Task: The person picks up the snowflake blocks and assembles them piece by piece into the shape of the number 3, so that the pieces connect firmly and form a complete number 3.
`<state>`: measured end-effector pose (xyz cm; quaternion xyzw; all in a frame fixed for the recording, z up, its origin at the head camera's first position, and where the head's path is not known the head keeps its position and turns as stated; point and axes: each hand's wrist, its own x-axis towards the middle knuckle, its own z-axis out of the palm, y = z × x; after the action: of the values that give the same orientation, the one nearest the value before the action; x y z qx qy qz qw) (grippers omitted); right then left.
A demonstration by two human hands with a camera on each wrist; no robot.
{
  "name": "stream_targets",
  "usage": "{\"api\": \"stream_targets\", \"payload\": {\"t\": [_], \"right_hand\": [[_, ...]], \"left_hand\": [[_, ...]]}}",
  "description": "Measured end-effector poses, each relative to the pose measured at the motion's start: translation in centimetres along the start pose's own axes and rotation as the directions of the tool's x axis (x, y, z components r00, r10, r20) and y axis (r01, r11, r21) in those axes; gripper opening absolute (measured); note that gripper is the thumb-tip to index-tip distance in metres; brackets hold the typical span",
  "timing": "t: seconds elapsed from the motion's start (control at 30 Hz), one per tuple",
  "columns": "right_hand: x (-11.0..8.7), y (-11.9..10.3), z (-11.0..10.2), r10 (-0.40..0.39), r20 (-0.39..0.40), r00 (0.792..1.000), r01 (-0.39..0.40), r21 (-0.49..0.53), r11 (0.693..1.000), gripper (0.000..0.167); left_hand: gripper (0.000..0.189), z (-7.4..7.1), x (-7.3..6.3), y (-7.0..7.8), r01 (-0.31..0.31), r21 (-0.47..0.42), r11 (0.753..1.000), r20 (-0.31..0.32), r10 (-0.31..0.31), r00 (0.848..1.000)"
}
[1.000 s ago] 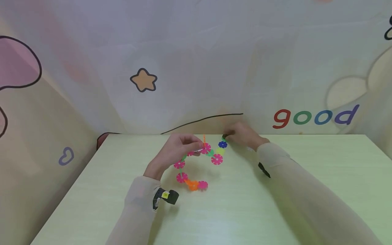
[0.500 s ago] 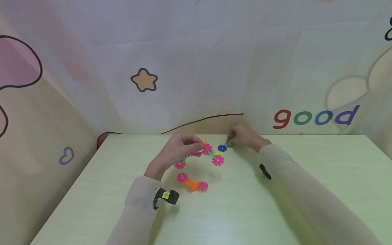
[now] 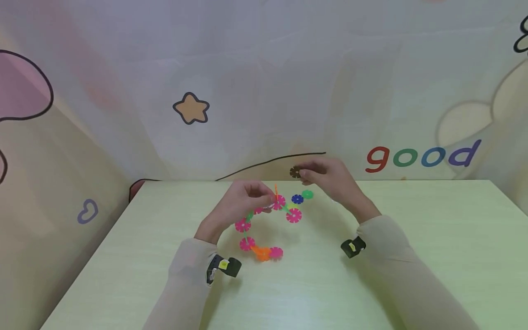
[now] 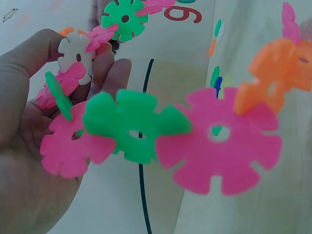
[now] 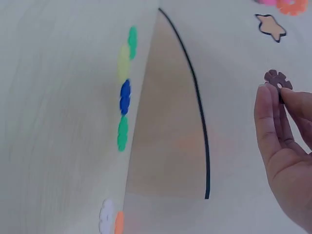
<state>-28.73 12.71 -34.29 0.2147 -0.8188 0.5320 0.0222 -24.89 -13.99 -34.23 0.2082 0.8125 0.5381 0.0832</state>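
Observation:
My left hand (image 3: 243, 204) pinches a chain of interlocked notched plastic discs above the table. Thumb and fingers meet at a white disc (image 4: 73, 53) in the left wrist view. Pink discs (image 4: 219, 141), green discs (image 4: 136, 124) and orange discs (image 3: 262, 253) make up the chain, which curves round toward the table's middle. My right hand (image 3: 332, 178), raised at the table's back edge, pinches a dark brown notched disc (image 3: 294, 172) between thumb and fingers. That disc is separate from the chain; the right wrist view shows the brown disc (image 5: 278, 80) at the fingertips.
Loose discs lie along the back of the table (image 3: 371, 284): a blue disc (image 3: 297, 199), a green disc (image 3: 307, 194) and a yellow disc (image 5: 124, 63). Farther right are a white disc (image 5: 106, 217) and an orange disc (image 5: 119, 223). A printed cloth wall (image 3: 264, 91) stands behind.
My right hand has lifted off the back of the table with the brown disc and moved slightly left, uncovering the loose green disc. The left hand keeps its hold on the chain, nearly still.

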Motion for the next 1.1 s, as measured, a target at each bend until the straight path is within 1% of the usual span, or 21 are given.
{"api": "stream_targets", "payload": {"t": [0.17,0.27,0.33,0.43,0.53,0.7,0.93,1.1], "right_hand": [[-0.9,-1.4,0.4,-0.043,-0.042,0.998,0.046,0.061,0.997,0.029],[-1.1,-2.2,0.7,-0.073,-0.062,0.995,0.078,0.08,0.994,0.026],[-1.1,-2.5,0.9,-0.106,-0.067,0.992,0.112,0.094,0.989,0.023],[-1.1,-2.7,1.1,-0.149,-0.059,0.987,0.155,0.12,0.981,0.019],[-1.2,-2.7,1.2,-0.174,-0.043,0.984,0.179,0.123,0.976,0.018],[-1.4,-2.6,1.3,-0.193,-0.025,0.981,0.195,0.116,0.974,0.018],[-1.4,-2.8,1.3,-0.215,0.004,0.977,0.213,0.109,0.971,0.018],[-1.5,-2.9,1.3,-0.225,0.016,0.974,0.223,0.071,0.972,0.018]], "left_hand": [[0.013,0.3,0.0,0.2,-0.004,0.003,1.0,0.009,0.004,1.0],[0.013,0.4,0.1,0.1,-0.009,-0.006,1.0,0.022,0.009,1.0],[0.013,0.4,0.1,0.1,-0.008,-0.01,1.0,0.032,0.009,0.999],[0.012,0.4,0.1,0.2,-0.003,-0.013,1.0,0.047,0.004,0.999],[0.012,0.5,0.1,0.2,-0.006,-0.011,1.0,0.062,0.007,0.998],[0.013,0.6,0.1,0.3,-0.019,0.003,1.0,0.075,0.019,0.997],[0.012,0.7,0.1,0.4,-0.023,0.008,1.0,0.073,0.022,0.997],[0.013,0.7,0.0,0.5,-0.018,0.005,1.0,0.075,0.017,0.997]]}}
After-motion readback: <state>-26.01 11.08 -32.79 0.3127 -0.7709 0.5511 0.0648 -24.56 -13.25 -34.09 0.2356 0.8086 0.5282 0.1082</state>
